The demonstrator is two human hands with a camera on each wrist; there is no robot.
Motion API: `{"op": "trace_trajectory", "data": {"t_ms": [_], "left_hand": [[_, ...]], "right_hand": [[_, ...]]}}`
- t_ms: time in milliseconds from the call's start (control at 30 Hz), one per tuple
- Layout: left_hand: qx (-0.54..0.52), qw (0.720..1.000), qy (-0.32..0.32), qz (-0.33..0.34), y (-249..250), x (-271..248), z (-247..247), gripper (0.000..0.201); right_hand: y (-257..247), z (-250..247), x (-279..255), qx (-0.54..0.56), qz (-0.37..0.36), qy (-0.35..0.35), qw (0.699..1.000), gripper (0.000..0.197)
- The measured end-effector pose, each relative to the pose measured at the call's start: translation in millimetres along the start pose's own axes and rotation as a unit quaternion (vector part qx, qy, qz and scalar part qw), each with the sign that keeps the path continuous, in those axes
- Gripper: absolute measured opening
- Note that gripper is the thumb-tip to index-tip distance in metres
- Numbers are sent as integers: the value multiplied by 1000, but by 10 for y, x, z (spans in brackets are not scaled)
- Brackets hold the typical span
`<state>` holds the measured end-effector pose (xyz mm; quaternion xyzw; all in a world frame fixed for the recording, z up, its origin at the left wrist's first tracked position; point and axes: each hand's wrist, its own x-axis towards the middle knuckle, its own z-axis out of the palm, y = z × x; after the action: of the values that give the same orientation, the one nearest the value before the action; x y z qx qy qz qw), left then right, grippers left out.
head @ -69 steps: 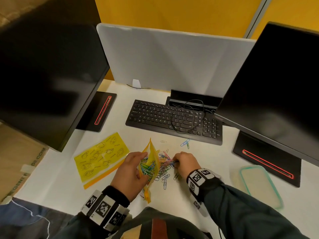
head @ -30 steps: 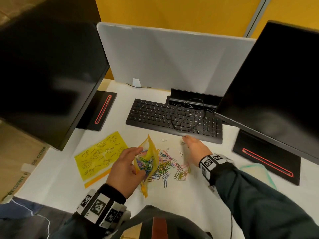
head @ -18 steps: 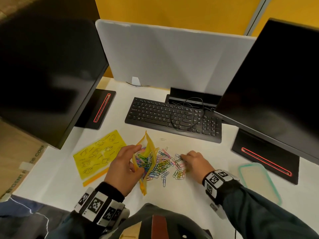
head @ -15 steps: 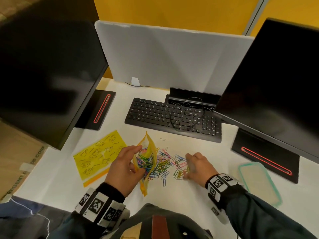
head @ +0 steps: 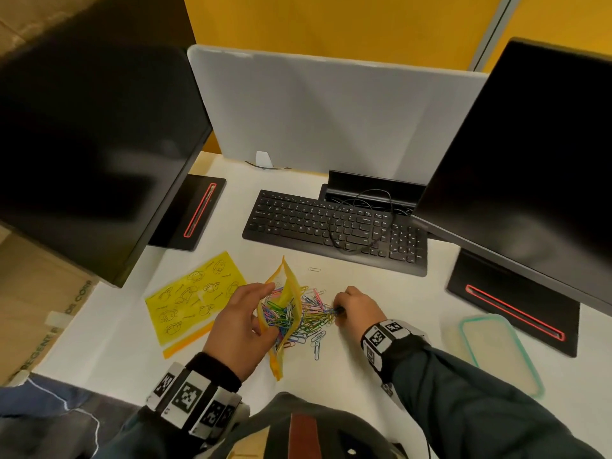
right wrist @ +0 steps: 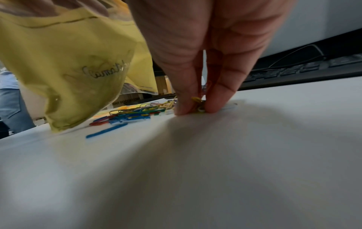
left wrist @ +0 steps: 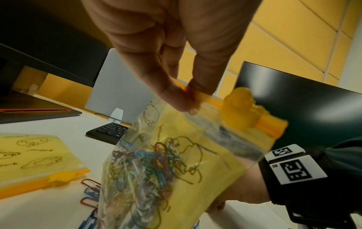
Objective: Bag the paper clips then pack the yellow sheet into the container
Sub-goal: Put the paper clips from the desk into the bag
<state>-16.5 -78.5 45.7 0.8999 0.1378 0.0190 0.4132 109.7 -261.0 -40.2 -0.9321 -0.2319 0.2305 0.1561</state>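
My left hand (head: 240,323) holds the yellow zip bag (head: 281,313) upright over the white surface (head: 364,376), thumb and fingers (left wrist: 176,99) pinching its orange zip strip near the duck-shaped slider (left wrist: 240,111). The bag's mouth gapes toward the right, and a tangle of coloured paper clips (left wrist: 143,167) shows through its clear side.

My right hand (head: 356,309) is down on the surface just right of the bag. Its fingertips (right wrist: 186,106) are drawn together, pinching a small bunch of clips (right wrist: 197,103) against the surface. More loose clips (head: 313,321) lie spread between the bag and that hand, a few trailing toward the near edge, and one pale clip (head: 314,269) lies apart, farther off near the keyboard (head: 334,226).

The yellow sheet (head: 192,296), printed with line drawings and edged in orange, lies flat on the surface to the left of my left hand. The container (head: 496,352), clear with a teal rim, sits at the right, well apart from the clips, beside the base of the right monitor (head: 530,160). A left monitor (head: 92,154) and a grey divider panel (head: 331,117) stand at the far side.
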Motion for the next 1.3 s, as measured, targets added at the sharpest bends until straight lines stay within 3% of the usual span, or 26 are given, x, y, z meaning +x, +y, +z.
{"op": "trace_trajectory", "data": {"t_ms": [733, 933, 1033, 1100, 1167, 1233, 1300], "left_hand": [[1, 1000, -9, 9, 10, -29, 29, 64], [-2, 1000, -12, 7, 10, -19, 28, 64], [1, 1000, -15, 4, 12, -16, 32, 64], [1, 1000, -17, 4, 10, -14, 36, 65], [1, 1000, -17, 4, 10, -10, 47, 65], [1, 1000, -17, 5, 15, -3, 67, 64], [0, 1000, -21, 8, 22, 5, 89, 64]], "right_hand": [[-95, 7, -38, -43, 4, -14, 999, 19], [-77, 12, -140, -32, -15, -6, 999, 20], [-15, -6, -218, 28, 13, 22, 999, 20], [-17, -110, -263, 142, 60, 73, 985, 13], [-130, -286, -309, 304, 90, 115, 941, 9], [-324, -475, -351, 440, 52, 123, 888, 16], [-560, -611, -369, 503, -5, 97, 859, 22]]}}
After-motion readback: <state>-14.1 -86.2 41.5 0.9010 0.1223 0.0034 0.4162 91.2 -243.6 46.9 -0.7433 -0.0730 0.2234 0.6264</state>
